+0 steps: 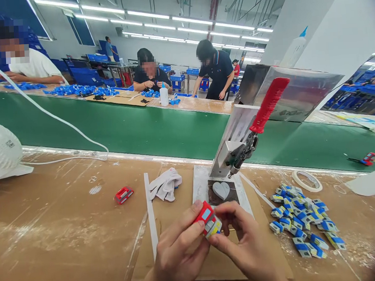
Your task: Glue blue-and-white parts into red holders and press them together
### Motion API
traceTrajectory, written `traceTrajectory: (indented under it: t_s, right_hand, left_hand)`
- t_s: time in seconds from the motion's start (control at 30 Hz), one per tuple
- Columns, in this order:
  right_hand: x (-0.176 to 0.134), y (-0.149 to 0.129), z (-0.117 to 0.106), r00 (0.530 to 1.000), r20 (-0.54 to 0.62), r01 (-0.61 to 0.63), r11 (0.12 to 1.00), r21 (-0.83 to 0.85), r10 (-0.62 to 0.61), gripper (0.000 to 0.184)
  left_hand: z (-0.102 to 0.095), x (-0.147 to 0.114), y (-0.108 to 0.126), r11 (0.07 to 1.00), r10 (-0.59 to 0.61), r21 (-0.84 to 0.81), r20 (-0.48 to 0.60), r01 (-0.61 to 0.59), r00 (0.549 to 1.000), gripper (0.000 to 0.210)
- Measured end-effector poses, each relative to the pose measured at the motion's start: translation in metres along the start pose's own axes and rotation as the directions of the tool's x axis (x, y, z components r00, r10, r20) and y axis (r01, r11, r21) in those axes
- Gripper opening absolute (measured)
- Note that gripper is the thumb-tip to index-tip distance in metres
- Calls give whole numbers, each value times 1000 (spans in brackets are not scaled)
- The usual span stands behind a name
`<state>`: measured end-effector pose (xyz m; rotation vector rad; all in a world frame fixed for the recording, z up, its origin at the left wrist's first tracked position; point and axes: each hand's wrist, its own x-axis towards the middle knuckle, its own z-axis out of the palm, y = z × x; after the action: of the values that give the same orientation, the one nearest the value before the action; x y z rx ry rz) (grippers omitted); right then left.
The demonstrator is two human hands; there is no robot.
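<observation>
Pinching red toy car (205, 215) between left hand (177, 252) and right hand (246, 242), both closed on it, steadying over bench (60, 235), near blue parts pile (305, 222) and toggle press (247, 141), within reach.

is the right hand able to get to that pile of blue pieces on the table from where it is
Probably yes. The right hand is pinching the small toy part together with the left hand, but the pile of blue pieces lies just to its right with bare table between.

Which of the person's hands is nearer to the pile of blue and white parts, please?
Right. The right hand lies just left of the pile of blue and white parts; the left hand sits farther away, beyond it.
</observation>
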<state>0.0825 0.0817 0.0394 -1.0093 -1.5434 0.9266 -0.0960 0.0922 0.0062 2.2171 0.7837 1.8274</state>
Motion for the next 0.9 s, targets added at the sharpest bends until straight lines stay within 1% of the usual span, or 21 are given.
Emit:
traceTrajectory:
  t_s: [0.07, 0.13, 0.2, 0.23, 0.3, 0.37, 0.4, 0.43, 0.47, 0.5, 0.53, 0.57, 0.6, 0.63, 0.7, 0.73, 0.77, 0.8, 0.83, 0.87, 0.9]
  right_hand:
    - [3, -1, -7, 991, 84, -113, 992, 56, 108, 48]
    - [5, 3, -8, 984, 90, -165, 973, 164, 151, 49]
    - [7, 14, -5, 985, 17, -169, 960, 223, 170, 39]
    - [8, 19, -4, 985, -17, -165, 961, 220, 173, 34]
    - [10, 26, -6, 987, -35, -149, 976, 156, 156, 27]
    - [11, 23, -15, 995, -27, -97, 995, 37, 98, 25]
    - [12, 17, -23, 997, -59, -52, 998, -33, 50, 26]
    - [14, 7, -33, 991, -134, 4, 994, -108, -18, 26]
    - [18, -4, -45, 964, -243, 65, 981, -183, -109, 24]
    - [25, -18, -56, 910, -357, 123, 959, -255, -211, 21]
    - [35, -33, -68, 832, -456, 176, 931, -320, -314, 18]
    - [48, -48, -78, 758, -515, 224, 901, -372, -401, 17]
    - [64, -63, -86, 713, -527, 260, 872, -414, -463, 20]
    - [82, -76, -92, 702, -502, 289, 847, -447, -505, 25]
    - [123, -98, -98, 729, -414, 308, 801, -513, -546, 39]
    - [141, -107, -98, 757, -363, 307, 786, -536, -543, 44]
    - [156, -113, -98, 790, -312, 305, 780, -547, -528, 45]
    - [166, -119, -96, 818, -267, 303, 776, -554, -510, 41]
    - [170, -123, -93, 835, -229, 309, 771, -557, -500, 34]
    - [167, -127, -90, 841, -200, 324, 763, -560, -503, 27]
    - [158, -129, -87, 835, -182, 345, 750, -564, -520, 22]
  left_hand:
    - [0, 2, -2, 996, -38, -82, 62, 43, 997, 68]
    - [1, 6, -3, 972, -150, -152, 179, 178, 972, 65]
    - [4, 12, -7, 906, -295, -218, 293, 364, 910, 48]
    - [6, 16, -11, 860, -347, -259, 336, 440, 876, 37]
    - [13, 25, -22, 766, -418, -349, 366, 539, 831, 23]
    - [21, 35, -38, 703, -463, -410, 356, 581, 812, 19]
    - [25, 40, -46, 685, -481, -424, 347, 592, 805, 19]
    - [29, 46, -54, 676, -495, -426, 342, 602, 798, 21]
    - [33, 50, -62, 674, -504, -415, 345, 611, 792, 25]
    - [37, 55, -68, 683, -504, -391, 359, 617, 785, 31]
    - [43, 58, -73, 697, -502, -358, 375, 621, 779, 38]
    - [48, 61, -77, 710, -499, -326, 392, 624, 773, 45]
    - [55, 64, -79, 720, -496, -299, 408, 626, 766, 50]
    - [61, 65, -80, 728, -491, -280, 424, 626, 761, 52]
    - [73, 67, -78, 738, -477, -257, 455, 624, 752, 44]
    - [77, 67, -77, 743, -471, -247, 468, 622, 748, 38]
    - [81, 67, -76, 749, -465, -234, 480, 620, 744, 33]
    - [84, 67, -74, 755, -463, -221, 488, 617, 741, 29]
    - [85, 67, -73, 760, -461, -210, 492, 615, 738, 27]
    - [86, 66, -72, 764, -461, -202, 494, 613, 737, 25]
    - [87, 65, -72, 767, -462, -197, 491, 611, 738, 24]
